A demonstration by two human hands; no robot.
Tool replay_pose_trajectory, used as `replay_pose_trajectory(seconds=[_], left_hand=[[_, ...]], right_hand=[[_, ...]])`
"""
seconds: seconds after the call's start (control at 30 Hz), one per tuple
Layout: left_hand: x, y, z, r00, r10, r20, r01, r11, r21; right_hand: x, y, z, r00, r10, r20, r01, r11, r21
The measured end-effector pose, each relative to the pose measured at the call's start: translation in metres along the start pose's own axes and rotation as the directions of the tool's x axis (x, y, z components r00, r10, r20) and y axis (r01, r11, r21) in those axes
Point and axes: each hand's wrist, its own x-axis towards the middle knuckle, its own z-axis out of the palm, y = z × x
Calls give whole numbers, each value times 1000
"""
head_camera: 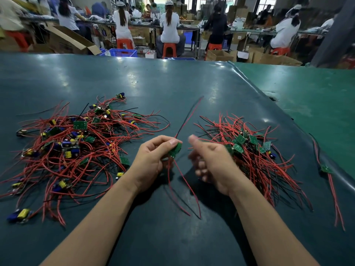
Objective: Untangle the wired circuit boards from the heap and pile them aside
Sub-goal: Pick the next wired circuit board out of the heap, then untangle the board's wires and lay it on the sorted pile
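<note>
Right of heap: sizeable pile done; left grip pinches board, right grip loosely curled, empty; much heap left.

Glossy dark teal table mat, smooth red plastic-coated wires, matt green circuit boards, cardboard boxes

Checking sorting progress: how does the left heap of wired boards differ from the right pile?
The left heap of red-wired green boards sprawls wide, boards scattered, yellow and blue parts showing. The right pile is narrower, its boards clustered together, wires fanning outward. Both lie on the dark green table mat.
</note>
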Motion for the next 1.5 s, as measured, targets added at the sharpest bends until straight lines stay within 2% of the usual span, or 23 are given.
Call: replay_pose_trajectory(seconds=[0.03,0.1,0.2,0.27,0.33,0.37,0.4,0.43,0.5,0.6,0.67,0.73,0.77,0.83,0.9,0.93,1.07,1.13,1.17,1.23,1.37,1.43,1.5], left_hand=[[0,-1,0,1000,4,6,-5,1000,15],[-2,-2,0,1000,-6,21,6,999,32],[-2,-3,-1,999,-26,33,24,997,78],[-2,-2,0,1000,-21,16,20,999,50],[1,-3,1,995,40,-95,-37,999,34],[2,-3,0,972,127,-197,-116,991,68],[4,-3,-3,918,248,-309,-209,966,154],[7,-2,-7,833,375,-407,-282,920,271],[10,0,-16,678,520,-520,-345,850,399],[11,2,-19,588,573,-571,-381,819,430],[10,0,-19,583,609,-538,-365,788,496],[8,-3,-18,591,659,-465,-320,721,615],[7,-4,-18,588,698,-409,-288,654,700],[4,-6,-19,563,787,-253,-208,431,878],[3,-8,-20,568,808,-155,-28,208,978],[4,-8,-22,589,791,-168,90,143,986],[4,-5,-33,702,596,-389,475,15,880],[4,-5,-35,744,523,-417,544,-112,832],[4,-5,-35,753,512,-413,547,-137,826],[4,-4,-35,753,520,-402,523,-103,846],[2,-2,-34,705,613,-357,406,63,912],[1,0,-33,662,705,-253,240,121,963],[0,2,-31,560,823,-97,6,113,994]], right_hand=[[-3,2,4,995,16,97,-9,997,-76],[-6,4,8,979,-9,201,31,994,-105],[-7,0,4,971,-38,236,43,999,-16],[-8,-1,4,977,-64,204,63,998,14],[-7,-2,5,986,-148,76,144,988,56],[-6,-4,4,979,-205,-12,205,974,93],[-5,-6,2,960,-259,-104,272,952,142],[-4,-9,1,933,-300,-197,338,920,199],[-1,-12,-2,865,-319,-388,446,843,301],[3,-12,-5,777,-159,-609,485,769,418],[3,-9,-6,786,-7,-618,417,744,522],[2,-7,-8,814,66,-577,364,716,595],[2,-7,-8,829,66,-555,345,721,601],[2,-7,-7,860,30,-510,308,766,564],[3,-7,-3,883,-5,-470,265,830,491],[3,-7,-1,892,-19,-452,247,858,450],[4,-2,4,924,-69,-375,209,915,346],[5,-1,4,931,-84,-354,208,921,329],[5,-1,3,933,-90,-348,209,923,323],[5,-1,3,939,-93,-332,204,926,317],[3,-1,4,954,-90,-287,174,943,283],[2,-1,5,966,-85,-246,144,962,231],[0,0,8,984,-59,-166,84,985,153]])
